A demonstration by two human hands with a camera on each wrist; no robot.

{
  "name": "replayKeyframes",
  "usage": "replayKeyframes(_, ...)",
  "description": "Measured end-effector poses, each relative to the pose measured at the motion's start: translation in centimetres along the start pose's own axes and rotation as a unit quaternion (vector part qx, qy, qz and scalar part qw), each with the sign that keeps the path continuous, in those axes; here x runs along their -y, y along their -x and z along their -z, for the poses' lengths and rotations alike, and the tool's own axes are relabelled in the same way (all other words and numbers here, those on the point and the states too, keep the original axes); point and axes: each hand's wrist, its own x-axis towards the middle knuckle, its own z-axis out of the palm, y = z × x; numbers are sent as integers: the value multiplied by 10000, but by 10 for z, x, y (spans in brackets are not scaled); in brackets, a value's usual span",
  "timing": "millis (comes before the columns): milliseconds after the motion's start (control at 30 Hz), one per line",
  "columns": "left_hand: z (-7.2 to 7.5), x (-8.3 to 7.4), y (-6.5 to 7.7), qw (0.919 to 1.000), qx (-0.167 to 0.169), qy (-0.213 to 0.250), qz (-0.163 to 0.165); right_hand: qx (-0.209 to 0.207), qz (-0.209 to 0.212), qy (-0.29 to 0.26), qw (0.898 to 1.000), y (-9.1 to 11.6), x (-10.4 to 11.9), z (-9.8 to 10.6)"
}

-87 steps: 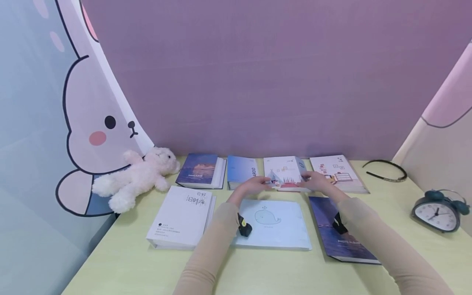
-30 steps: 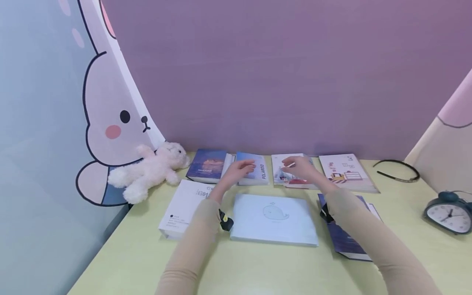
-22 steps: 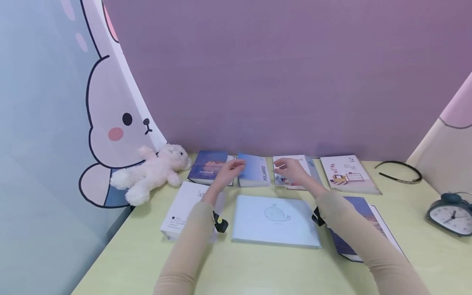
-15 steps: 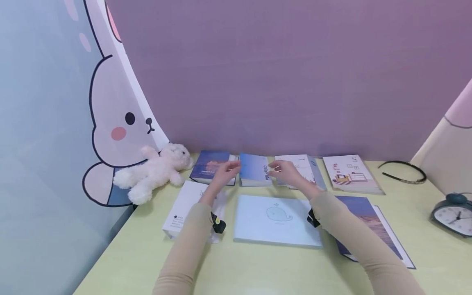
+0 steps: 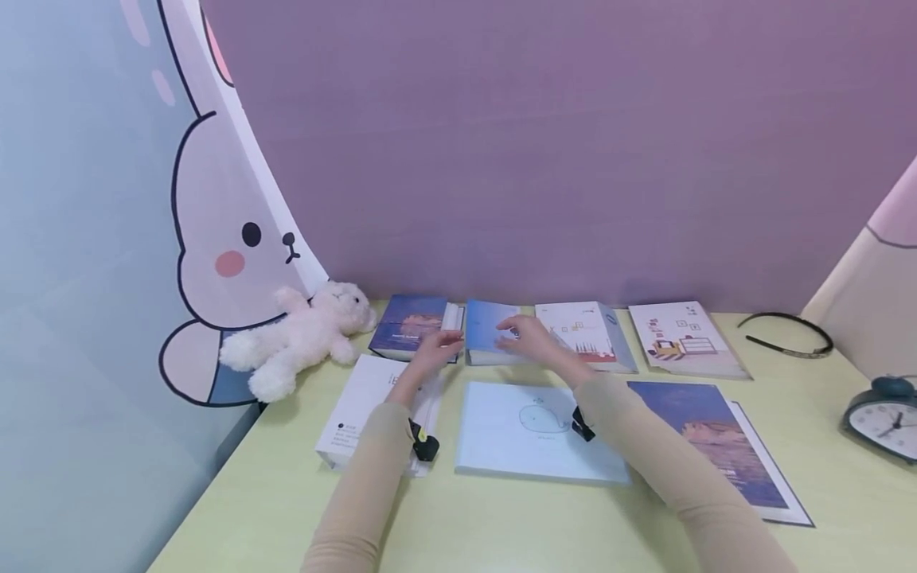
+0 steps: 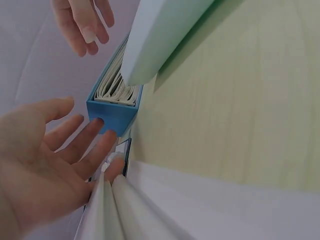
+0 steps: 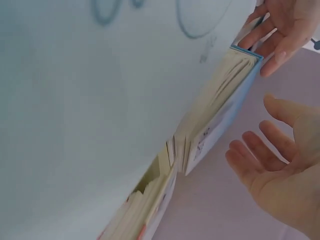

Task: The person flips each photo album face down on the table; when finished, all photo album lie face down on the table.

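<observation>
A blue photo album (image 5: 489, 322) lies in the back row. My left hand (image 5: 433, 352) is at its left side with fingers loosely bent, and the left wrist view shows that hand (image 6: 60, 155) next to the album's blue end (image 6: 112, 117). My right hand (image 5: 532, 341) hovers over the album's right part and hides its lettering. In the right wrist view the right hand's fingers (image 7: 245, 155) are spread and hold nothing. Right of the blue album lies a white album (image 5: 580, 330) with a drawn room scene. Contact with the blue album cannot be made out.
A dark photo album (image 5: 411, 322) and another white album (image 5: 684, 338) flank the row. Closer are a thick white album (image 5: 358, 418), a pale whale-print album (image 5: 530, 446) and a purple-blue album (image 5: 705, 438). A plush toy (image 5: 301, 334), a headband (image 5: 788, 350) and an alarm clock (image 5: 884, 418) stand around.
Both hands have left the sides of the white room-scene album and moved left to the blue album. The right hand has come further left over it. The head view has shifted slightly.
</observation>
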Motion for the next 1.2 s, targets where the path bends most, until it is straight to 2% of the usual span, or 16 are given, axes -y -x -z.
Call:
replayKeyframes(267,-1,0,4,9990,359,-198,150,289,-53,367,9989,-6,-4,-12)
replayKeyframes(533,0,-4,7,9984,457,-191,290,499,-315,622,9963,-2,-3,-20)
replayKeyframes(667,2,-5,8,9980,487,-324,259,498,-351,736,9954,-2,-3,-22)
replayKeyframes(833,3,-5,12,9973,499,-425,340,417,-731,413,9956,-1,-1,-26)
replayKeyframes(967,2,-4,11,9965,544,-449,455,381,-861,329,9950,1,-1,-25)
replayKeyframes(1200,2,-2,5,9962,618,-563,256,397,-1121,332,9924,3,-2,-21)
